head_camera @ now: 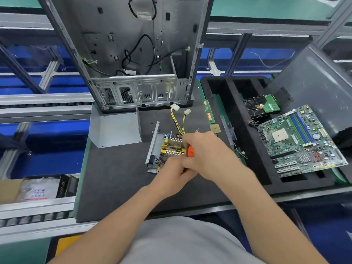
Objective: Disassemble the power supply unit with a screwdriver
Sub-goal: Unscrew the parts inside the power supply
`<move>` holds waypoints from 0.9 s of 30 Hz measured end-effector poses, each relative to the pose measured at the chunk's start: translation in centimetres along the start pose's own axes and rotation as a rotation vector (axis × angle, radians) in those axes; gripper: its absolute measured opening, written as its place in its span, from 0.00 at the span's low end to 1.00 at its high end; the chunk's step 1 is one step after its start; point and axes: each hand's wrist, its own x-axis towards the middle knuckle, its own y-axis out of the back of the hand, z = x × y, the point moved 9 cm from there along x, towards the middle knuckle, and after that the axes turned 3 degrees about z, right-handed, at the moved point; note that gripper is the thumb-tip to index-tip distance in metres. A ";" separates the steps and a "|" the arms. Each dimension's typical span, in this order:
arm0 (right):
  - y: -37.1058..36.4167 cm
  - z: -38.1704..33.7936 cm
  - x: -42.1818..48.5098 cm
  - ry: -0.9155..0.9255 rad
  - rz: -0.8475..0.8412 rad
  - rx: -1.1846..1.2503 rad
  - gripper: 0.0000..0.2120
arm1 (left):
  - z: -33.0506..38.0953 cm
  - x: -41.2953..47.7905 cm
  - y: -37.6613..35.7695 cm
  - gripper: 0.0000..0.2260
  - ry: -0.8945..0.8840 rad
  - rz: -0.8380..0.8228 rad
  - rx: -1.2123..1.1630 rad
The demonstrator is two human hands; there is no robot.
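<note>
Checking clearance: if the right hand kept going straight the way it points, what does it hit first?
Probably the open power supply: the right hand, gripping the orange screwdriver, points up-left at its finned board. Height above it is unclear from one view.

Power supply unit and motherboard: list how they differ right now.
The power supply unit lies in its open metal casing on the grey mat, the right hand gripping the screwdriver over it; the motherboard rests untouched on the black foam tray. The power supply unit shows finned heatsinks and yellow-black wires; the motherboard is green with blue slots and looks larger. Both are exposed circuit boards.
</note>
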 end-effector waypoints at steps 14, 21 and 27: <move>2.1 1.2 0.1 -0.136 0.138 -0.254 0.26 | 0.4 0.3 0.0 0.13 -0.055 0.004 0.006; 0.8 0.2 0.8 -0.021 -0.057 -0.039 0.06 | 0.4 0.5 -0.2 0.10 -0.037 -0.027 -0.002; 0.1 -2.3 -0.4 0.389 -0.212 -0.375 0.16 | 0.7 0.2 0.0 0.16 -0.066 -0.007 0.012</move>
